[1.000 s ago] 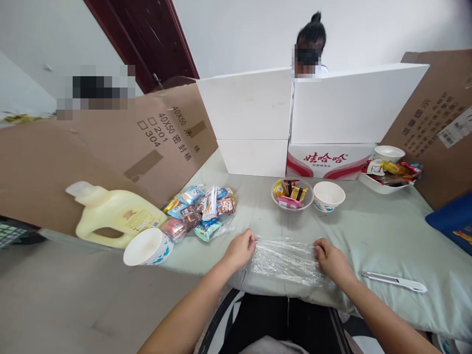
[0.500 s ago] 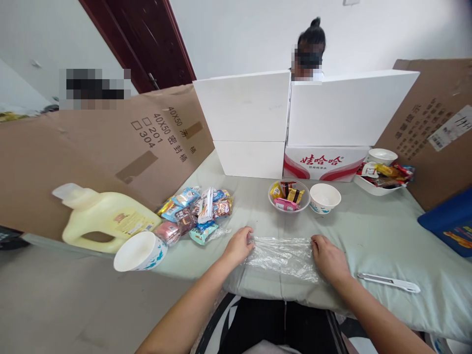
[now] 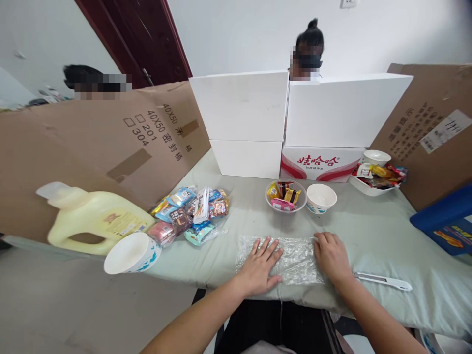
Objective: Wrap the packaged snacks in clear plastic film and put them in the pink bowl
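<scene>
A crinkled sheet of clear plastic wrap [image 3: 295, 255] lies flat on the pale green cloth near the table's front edge. My left hand [image 3: 260, 265] rests palm down on its left half with the fingers spread. My right hand [image 3: 332, 255] presses on the sheet's right edge, fingers curled slightly. Neither hand holds anything. Just beyond the sheet stand a glass bowl of wrapped sweets [image 3: 285, 195] and an empty white paper bowl [image 3: 321, 197].
A white utility knife [image 3: 383, 281] lies right of my right hand. A pile of snack packets [image 3: 191, 211], a tipped paper bowl [image 3: 132, 253] and a yellow jug [image 3: 92, 219] sit at left. White boxes [image 3: 295, 118] and cardboard sheets wall the table; a person sits behind them.
My left hand let go of the sheet's left edge and moved right onto it, opening flat. The sheet now lies spread smoother. My right hand stayed at the right edge.
</scene>
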`<state>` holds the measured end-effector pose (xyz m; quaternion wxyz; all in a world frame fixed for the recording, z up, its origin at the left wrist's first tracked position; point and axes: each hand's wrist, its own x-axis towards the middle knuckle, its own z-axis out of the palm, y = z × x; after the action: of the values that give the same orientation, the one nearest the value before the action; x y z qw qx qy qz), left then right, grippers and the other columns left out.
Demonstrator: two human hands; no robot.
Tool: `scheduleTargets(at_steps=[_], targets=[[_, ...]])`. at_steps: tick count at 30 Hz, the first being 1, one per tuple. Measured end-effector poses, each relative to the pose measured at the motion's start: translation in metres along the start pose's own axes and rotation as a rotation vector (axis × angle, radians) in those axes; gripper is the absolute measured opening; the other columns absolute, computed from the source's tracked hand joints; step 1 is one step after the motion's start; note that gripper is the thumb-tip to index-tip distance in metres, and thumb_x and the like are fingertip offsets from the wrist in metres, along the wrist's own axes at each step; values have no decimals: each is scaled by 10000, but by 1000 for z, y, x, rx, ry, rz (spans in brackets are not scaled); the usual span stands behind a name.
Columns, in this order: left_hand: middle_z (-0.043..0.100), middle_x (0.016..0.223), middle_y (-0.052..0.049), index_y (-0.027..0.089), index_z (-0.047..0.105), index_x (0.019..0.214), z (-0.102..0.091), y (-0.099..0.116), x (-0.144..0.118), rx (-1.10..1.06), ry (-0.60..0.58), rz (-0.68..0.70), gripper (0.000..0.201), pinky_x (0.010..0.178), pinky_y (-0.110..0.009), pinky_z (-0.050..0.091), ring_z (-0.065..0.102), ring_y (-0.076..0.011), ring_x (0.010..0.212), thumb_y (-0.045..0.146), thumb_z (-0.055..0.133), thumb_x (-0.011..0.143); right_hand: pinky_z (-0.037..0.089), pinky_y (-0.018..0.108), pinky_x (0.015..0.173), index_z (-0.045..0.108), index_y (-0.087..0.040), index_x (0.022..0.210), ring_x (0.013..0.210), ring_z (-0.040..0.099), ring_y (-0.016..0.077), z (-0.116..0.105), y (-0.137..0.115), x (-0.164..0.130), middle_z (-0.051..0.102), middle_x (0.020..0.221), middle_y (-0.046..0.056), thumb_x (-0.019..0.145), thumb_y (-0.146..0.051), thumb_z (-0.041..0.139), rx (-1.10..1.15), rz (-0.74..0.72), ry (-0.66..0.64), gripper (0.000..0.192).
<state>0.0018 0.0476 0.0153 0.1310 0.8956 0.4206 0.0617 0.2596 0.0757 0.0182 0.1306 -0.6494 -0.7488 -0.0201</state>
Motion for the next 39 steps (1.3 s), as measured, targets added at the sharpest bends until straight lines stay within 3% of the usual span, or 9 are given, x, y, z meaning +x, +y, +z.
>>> scheduleTargets(at_steps=[4, 8, 12, 16, 18, 21, 26, 33, 39], targets=[[155, 1589, -85, 262, 199, 1505, 1, 0, -1, -7, -20, 0, 823, 1146, -610, 75, 59, -343, 1458, 523, 601, 837, 292, 460, 1057, 617, -147, 1169, 1237, 443, 298, -4, -16, -8, 574, 1260, 147, 936, -293, 437, 60, -222, 77, 328], [144, 1592, -77, 300, 203, 1503, -1, -10, -9, 7, -20, -7, 889, 1140, -614, 86, 51, -352, 1457, 596, 633, 784, 189, 536, 1111, 399, -233, 1434, 1392, 260, 318, 17, -30, -23, 409, 1478, 97, 883, -553, 478, 103, -546, -94, 642], [139, 1585, -131, 269, 226, 1502, -7, -44, -41, 82, -18, -138, 987, 1128, -621, 116, 68, -379, 1450, 677, 655, 713, 140, 615, 1100, 278, -240, 1491, 1425, 155, 361, 32, -20, -34, 313, 1533, 97, 864, -641, 441, 63, -458, -125, 762], [158, 1569, -193, 188, 253, 1496, -20, -62, -73, 143, 80, -228, 1058, 1116, -626, 160, 100, -413, 1437, 650, 712, 661, 147, 639, 1093, 308, -210, 1482, 1427, 127, 389, 22, -11, -43, 300, 1532, 139, 809, -689, 495, 72, -399, -74, 848], [280, 1531, -183, 189, 371, 1440, -26, -56, -80, 107, 103, -142, 942, 1117, -601, 208, 177, -409, 1420, 576, 743, 667, 171, 602, 1111, 323, -217, 1476, 1431, 138, 370, 11, -10, -49, 291, 1537, 131, 794, -679, 534, 117, -470, -94, 850], [567, 1304, -114, 222, 587, 1210, -29, -42, -82, -12, 84, 42, 487, 1101, -502, 328, 405, -324, 1317, 334, 712, 754, 288, 515, 1104, 435, -251, 1408, 1380, 309, 318, -3, -6, -63, 408, 1480, 93, 818, -557, 596, 188, -575, -179, 683], [659, 1107, -78, 222, 641, 1016, -25, -40, -87, -165, 153, 95, 195, 1016, -420, 462, 538, -243, 1188, 160, 571, 845, 470, 387, 961, 616, -266, 1158, 1134, 569, 219, -11, 14, -89, 632, 1223, 56, 921, -266, 503, 260, -504, -154, 263], [689, 1008, -66, 221, 650, 940, -29, -48, -87, -230, 210, 65, 231, 972, -387, 494, 603, -211, 1095, 125, 447, 885, 497, 349, 862, 609, -246, 1004, 966, 623, 196, -19, 19, -91, 679, 1010, 58, 954, -217, 391, 432, -380, -161, 225], [686, 894, -23, 220, 596, 964, -34, -54, -50, -118, 291, -292, 222, 750, -272, 507, 655, -166, 803, 215, 376, 941, 482, 304, 723, 571, -233, 1010, 809, 663, 189, -11, 11, -47, 695, 937, 40, 957, -322, 321, 425, -25, -227, 271]])
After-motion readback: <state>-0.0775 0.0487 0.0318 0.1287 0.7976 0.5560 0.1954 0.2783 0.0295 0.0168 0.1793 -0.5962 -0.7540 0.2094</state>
